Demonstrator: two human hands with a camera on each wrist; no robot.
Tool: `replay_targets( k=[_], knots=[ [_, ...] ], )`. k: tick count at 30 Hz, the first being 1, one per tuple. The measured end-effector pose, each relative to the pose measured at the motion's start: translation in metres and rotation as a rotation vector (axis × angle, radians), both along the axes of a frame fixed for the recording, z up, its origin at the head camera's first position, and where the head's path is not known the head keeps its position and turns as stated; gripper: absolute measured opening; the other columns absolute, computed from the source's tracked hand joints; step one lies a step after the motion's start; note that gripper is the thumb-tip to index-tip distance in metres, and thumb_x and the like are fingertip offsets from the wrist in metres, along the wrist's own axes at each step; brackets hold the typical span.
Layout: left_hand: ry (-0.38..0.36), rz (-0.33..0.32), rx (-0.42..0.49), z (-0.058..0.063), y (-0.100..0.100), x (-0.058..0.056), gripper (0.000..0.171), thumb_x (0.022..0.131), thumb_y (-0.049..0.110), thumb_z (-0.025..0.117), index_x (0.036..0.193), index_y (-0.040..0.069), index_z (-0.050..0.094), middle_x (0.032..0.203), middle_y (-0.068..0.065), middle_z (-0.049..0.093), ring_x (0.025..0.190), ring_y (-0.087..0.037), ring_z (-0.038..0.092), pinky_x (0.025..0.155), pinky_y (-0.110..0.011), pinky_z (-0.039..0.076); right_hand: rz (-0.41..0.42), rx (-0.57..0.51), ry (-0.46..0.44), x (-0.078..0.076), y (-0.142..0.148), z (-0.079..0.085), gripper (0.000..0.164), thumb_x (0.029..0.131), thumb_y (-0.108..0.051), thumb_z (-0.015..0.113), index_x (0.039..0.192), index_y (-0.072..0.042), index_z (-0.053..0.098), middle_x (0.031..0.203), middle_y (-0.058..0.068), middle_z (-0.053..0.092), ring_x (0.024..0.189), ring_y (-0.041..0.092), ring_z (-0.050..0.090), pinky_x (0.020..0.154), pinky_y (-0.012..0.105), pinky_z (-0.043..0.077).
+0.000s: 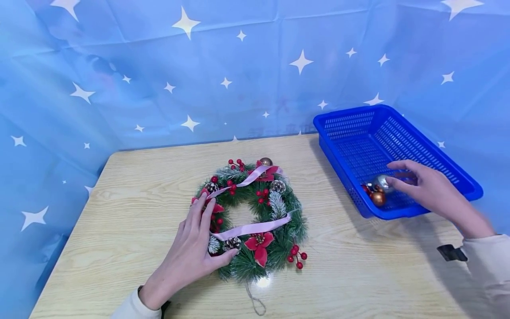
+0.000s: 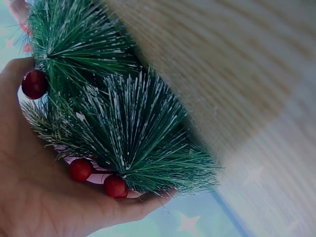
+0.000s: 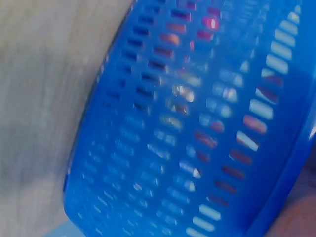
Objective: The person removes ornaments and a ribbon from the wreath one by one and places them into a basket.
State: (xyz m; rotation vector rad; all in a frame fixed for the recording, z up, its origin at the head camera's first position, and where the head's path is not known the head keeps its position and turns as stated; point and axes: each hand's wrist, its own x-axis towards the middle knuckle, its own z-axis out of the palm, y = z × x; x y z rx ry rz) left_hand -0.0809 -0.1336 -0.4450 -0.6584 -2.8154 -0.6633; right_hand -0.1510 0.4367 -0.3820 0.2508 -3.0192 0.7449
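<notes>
A green wreath (image 1: 292, 230) lies on the table, with red berries, red flowers, pine cones and a pink ribbon (image 1: 249, 229) across it. Along its left side rests my left hand (image 1: 190, 246), fingers laid over the greenery and thumb spread toward the near edge. In the left wrist view this hand (image 2: 44, 192) spans the outer needles beside red berries (image 2: 114, 186). My right hand (image 1: 432, 188) reaches into the blue basket (image 1: 338, 153), thumb and index finger apart. Close by its fingertips are a silver bauble (image 1: 381, 182) and a copper bauble (image 1: 378, 199).
A gold-brown bauble (image 1: 266, 161) sits at the wreath's far edge. A twine loop (image 1: 256, 303) trails from the near side onto the wooden table (image 1: 151, 186). Behind hangs a blue cloth (image 1: 247, 57) with white stars. The right wrist view shows the basket's slotted wall (image 3: 143, 128), blurred.
</notes>
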Motion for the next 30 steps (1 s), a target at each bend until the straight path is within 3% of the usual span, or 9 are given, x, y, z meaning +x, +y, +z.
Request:
replay_targets(
  k=[5, 8, 15, 23, 28, 30],
  knots=[
    [0.0, -0.008, 0.007, 0.001, 0.0, -0.001, 0.131, 0.085, 0.07, 0.082, 0.176, 0.01, 0.01, 0.18, -0.017, 0.01, 0.161, -0.046, 0.02, 0.109, -0.079, 0.037, -0.056, -0.092, 0.112, 0.017, -0.016, -0.001, 0.047, 0.108, -0.027, 0.073, 0.151, -0.013, 0.062, 0.132, 0.021, 0.071, 0.099, -0.004, 0.062, 0.068, 0.014, 0.044],
    [-0.003, -0.009, 0.013, 0.001, 0.0, -0.001, 0.133, 0.084, 0.069, 0.083, 0.176, 0.011, 0.009, 0.18, -0.018, 0.01, 0.161, -0.047, 0.02, 0.109, -0.079, 0.037, -0.064, -0.157, 0.143, 0.025, -0.03, 0.0, 0.048, 0.108, -0.027, 0.073, 0.153, -0.016, 0.061, 0.135, 0.018, 0.07, 0.101, -0.017, 0.055, 0.074, 0.009, 0.043],
    [-0.015, -0.012, 0.024, 0.001, -0.001, -0.001, 0.132, 0.083, 0.068, 0.084, 0.177, 0.013, 0.008, 0.18, -0.018, 0.009, 0.161, -0.048, 0.021, 0.108, -0.079, 0.038, -0.005, -0.22, 0.259, 0.039, -0.07, -0.003, 0.049, 0.102, -0.019, 0.08, 0.149, -0.021, 0.066, 0.132, 0.008, 0.071, 0.11, -0.01, 0.058, 0.079, 0.01, 0.043],
    [-0.011, -0.028, 0.039, 0.001, -0.002, -0.004, 0.131, 0.082, 0.064, 0.086, 0.176, 0.011, 0.011, 0.18, -0.018, 0.009, 0.161, -0.048, 0.02, 0.111, -0.079, 0.035, 0.201, -0.199, 0.409, 0.05, -0.115, -0.005, 0.061, 0.091, -0.003, 0.086, 0.148, -0.014, 0.067, 0.15, 0.002, 0.063, 0.119, 0.008, 0.062, 0.097, 0.012, 0.042],
    [-0.01, -0.044, 0.034, 0.002, -0.003, -0.005, 0.13, 0.083, 0.063, 0.086, 0.176, 0.01, 0.012, 0.18, -0.019, 0.009, 0.161, -0.047, 0.02, 0.111, -0.079, 0.035, 0.312, -0.175, 0.38, 0.054, -0.137, -0.012, 0.069, 0.089, -0.008, 0.087, 0.153, -0.017, 0.062, 0.157, 0.003, 0.058, 0.139, 0.019, 0.056, 0.112, 0.018, 0.039],
    [-0.003, -0.057, 0.033, 0.003, -0.004, -0.007, 0.13, 0.083, 0.063, 0.086, 0.176, 0.009, 0.012, 0.18, -0.02, 0.01, 0.161, -0.049, 0.019, 0.111, -0.079, 0.035, 0.337, -0.163, 0.338, 0.054, -0.145, -0.016, 0.071, 0.091, -0.013, 0.088, 0.155, -0.019, 0.06, 0.16, 0.003, 0.055, 0.144, 0.023, 0.053, 0.115, 0.029, 0.041]
  ],
)
